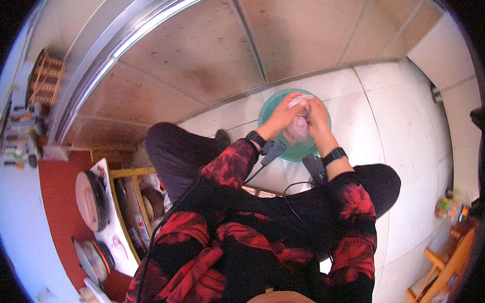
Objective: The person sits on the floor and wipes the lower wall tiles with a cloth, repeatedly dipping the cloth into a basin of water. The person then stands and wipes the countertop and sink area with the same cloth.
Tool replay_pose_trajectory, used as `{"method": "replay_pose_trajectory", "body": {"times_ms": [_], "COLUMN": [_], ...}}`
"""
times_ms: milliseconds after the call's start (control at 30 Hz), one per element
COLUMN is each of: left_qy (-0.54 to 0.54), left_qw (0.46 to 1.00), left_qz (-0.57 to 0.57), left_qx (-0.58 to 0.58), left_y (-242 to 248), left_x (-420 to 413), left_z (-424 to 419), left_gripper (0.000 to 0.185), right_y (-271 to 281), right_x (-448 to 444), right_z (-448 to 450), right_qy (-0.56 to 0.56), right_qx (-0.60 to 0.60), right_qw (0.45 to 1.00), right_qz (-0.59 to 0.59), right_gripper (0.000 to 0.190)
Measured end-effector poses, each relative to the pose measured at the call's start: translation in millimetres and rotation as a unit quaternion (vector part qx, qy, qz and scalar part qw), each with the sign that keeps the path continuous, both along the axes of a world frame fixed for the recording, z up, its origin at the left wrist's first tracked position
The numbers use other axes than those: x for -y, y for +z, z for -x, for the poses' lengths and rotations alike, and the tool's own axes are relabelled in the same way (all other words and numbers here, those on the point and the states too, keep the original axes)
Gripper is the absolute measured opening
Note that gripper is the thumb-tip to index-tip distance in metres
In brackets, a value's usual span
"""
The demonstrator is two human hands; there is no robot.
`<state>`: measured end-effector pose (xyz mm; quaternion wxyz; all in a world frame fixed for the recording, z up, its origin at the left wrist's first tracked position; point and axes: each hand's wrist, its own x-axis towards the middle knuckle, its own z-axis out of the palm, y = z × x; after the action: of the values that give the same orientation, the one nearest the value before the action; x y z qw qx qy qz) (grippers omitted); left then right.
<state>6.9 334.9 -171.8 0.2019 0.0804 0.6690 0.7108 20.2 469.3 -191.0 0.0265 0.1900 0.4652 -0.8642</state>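
Observation:
Between my knees a green plastic basin [267, 106] stands on the tiled floor. Over it, a bunched pale pink cloth [297, 129] is held in both hands. My left hand [287, 112] grips the cloth from the left side, and my right hand [317, 116] grips it from the right. The upper part of the cloth is squeezed between the fingers, while its lower part hangs down into the basin. Whether there is water in the basin I cannot tell. Each wrist wears a black strap, with a dark cabled device beside it.
Beyond the basin rises a brown tiled wall [198, 41]. A shelf unit [131, 173] stands at left, with a round lidded pot [89, 200] and another pan [92, 258] near it. An orange wooden stool [443, 262] and a bottle [443, 207] are at right.

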Motion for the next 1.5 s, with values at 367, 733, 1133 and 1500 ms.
{"method": "replay_pose_trajectory", "body": {"times_ms": [367, 733, 1133, 1500], "left_qy": [0.083, 0.016, 0.232, 0.508], "left_qw": [0.953, 0.993, 0.954, 0.828], "left_qz": [0.218, 0.094, -0.142, -0.229], "left_qx": [-0.193, -0.066, 0.126, 0.06], "left_y": [5, 20, -23, -37], "left_x": [-19, -6, 86, 241], "left_z": [-2, -7, 3, 111], "left_gripper": [0.025, 0.037, 0.052, 0.029], "right_y": [-3, -1, 127, 139], "right_x": [3, -6, -90, -141], "right_z": [8, 8, 9, 3], "right_qy": [-0.018, 0.034, 0.037, -0.034], "right_qx": [0.006, -0.022, -0.1, -0.04], "right_qw": [0.936, 0.939, 0.913, 0.928], "right_qz": [-0.352, -0.341, -0.393, -0.369], "right_gripper": [0.036, 0.045, 0.046, 0.037]}}
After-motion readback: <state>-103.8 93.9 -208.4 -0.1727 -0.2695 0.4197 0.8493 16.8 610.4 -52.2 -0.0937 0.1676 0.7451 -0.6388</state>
